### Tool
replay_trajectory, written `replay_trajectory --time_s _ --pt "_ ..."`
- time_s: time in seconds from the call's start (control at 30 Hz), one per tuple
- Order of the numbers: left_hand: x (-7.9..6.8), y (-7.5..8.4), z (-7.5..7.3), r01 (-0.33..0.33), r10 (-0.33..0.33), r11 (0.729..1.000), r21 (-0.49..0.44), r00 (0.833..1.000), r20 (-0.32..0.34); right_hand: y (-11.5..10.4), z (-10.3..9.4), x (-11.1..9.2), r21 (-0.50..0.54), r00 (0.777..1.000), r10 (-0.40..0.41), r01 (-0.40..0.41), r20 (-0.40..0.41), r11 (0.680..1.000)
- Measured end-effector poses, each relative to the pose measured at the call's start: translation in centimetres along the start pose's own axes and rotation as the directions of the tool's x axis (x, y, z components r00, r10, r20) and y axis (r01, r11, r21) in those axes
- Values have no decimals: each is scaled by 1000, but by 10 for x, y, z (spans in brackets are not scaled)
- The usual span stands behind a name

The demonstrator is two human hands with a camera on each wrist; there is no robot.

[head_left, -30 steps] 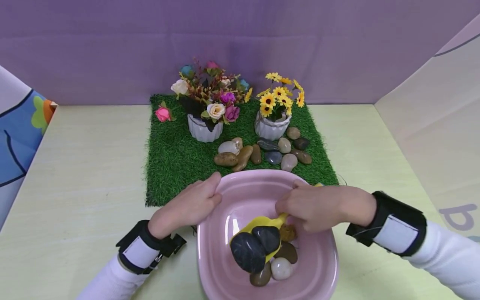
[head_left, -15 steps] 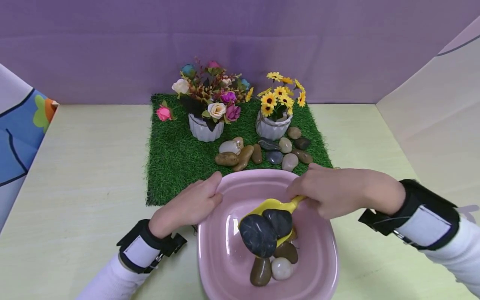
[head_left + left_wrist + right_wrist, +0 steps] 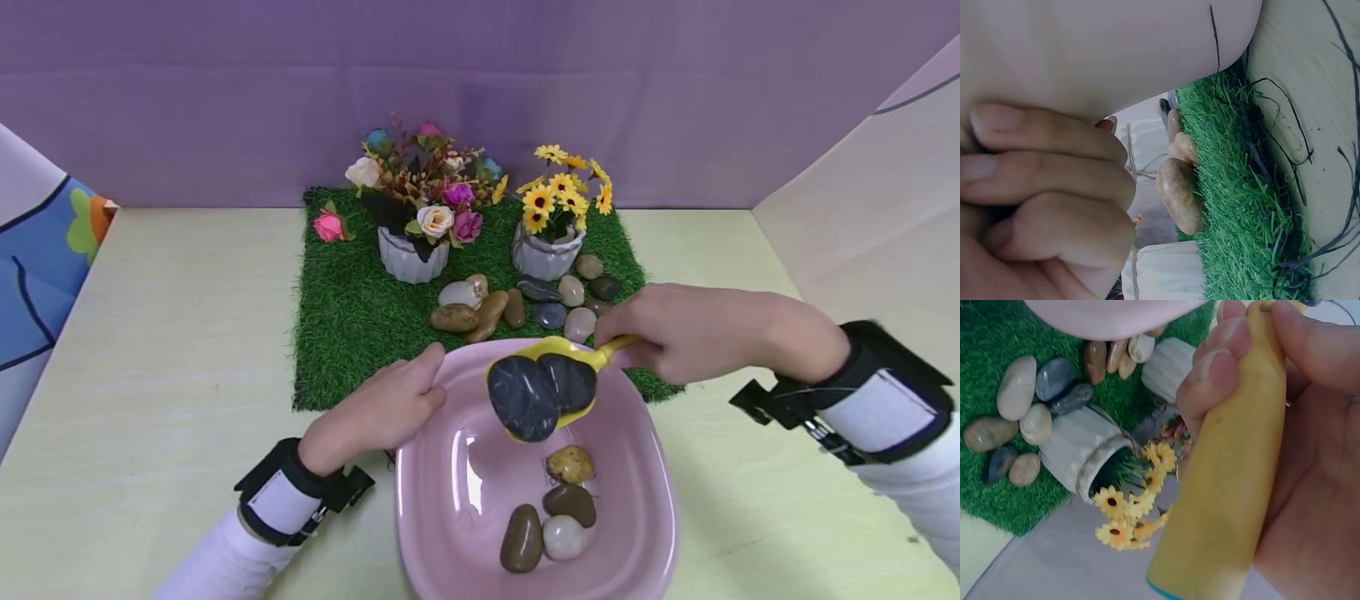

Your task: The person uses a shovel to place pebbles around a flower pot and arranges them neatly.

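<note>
My right hand (image 3: 678,333) grips a yellow toy shovel (image 3: 611,347) by its thick handle (image 3: 1229,456), fingers wrapped round it in the right wrist view. Two dark grey stones (image 3: 525,396) lie in the shovel's scoop, held over the far part of a pink basin (image 3: 408,517). My left hand (image 3: 382,404) holds the basin's left rim, its fingers curled in the left wrist view. Lower in the basin lie a yellowish rough stone (image 3: 570,463), two brown stones (image 3: 521,539) and a white stone (image 3: 564,537).
Behind the basin, a green turf mat (image 3: 352,333) bears several pebbles (image 3: 491,312), a pot of mixed flowers (image 3: 412,254), a pot of yellow flowers (image 3: 546,250) and a pink rose (image 3: 328,226). A purple backdrop (image 3: 480,83) stands behind the pale table (image 3: 180,333).
My right hand has lifted the shovel with both dark stones up and away toward the basin's far rim, uncovering the stones below. The left hand has stayed on the rim.
</note>
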State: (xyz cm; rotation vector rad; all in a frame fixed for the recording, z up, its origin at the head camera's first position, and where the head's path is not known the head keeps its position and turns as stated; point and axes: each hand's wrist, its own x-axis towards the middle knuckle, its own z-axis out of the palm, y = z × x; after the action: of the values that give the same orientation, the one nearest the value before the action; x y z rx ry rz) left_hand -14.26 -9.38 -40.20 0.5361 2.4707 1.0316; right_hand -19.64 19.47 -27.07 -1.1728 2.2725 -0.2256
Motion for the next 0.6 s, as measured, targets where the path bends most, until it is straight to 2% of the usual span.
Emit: replay_trajectory --time_s 0.23,0.6 --pt "0 -1 0 -6 6 1000 -1 1000 4 4 -11 5 -5 998 61 -61 1 998" --pt "1 -1 0 -14 13 1000 16 1000 3 8 -26 23 -9 999 43 -43 -15 999"
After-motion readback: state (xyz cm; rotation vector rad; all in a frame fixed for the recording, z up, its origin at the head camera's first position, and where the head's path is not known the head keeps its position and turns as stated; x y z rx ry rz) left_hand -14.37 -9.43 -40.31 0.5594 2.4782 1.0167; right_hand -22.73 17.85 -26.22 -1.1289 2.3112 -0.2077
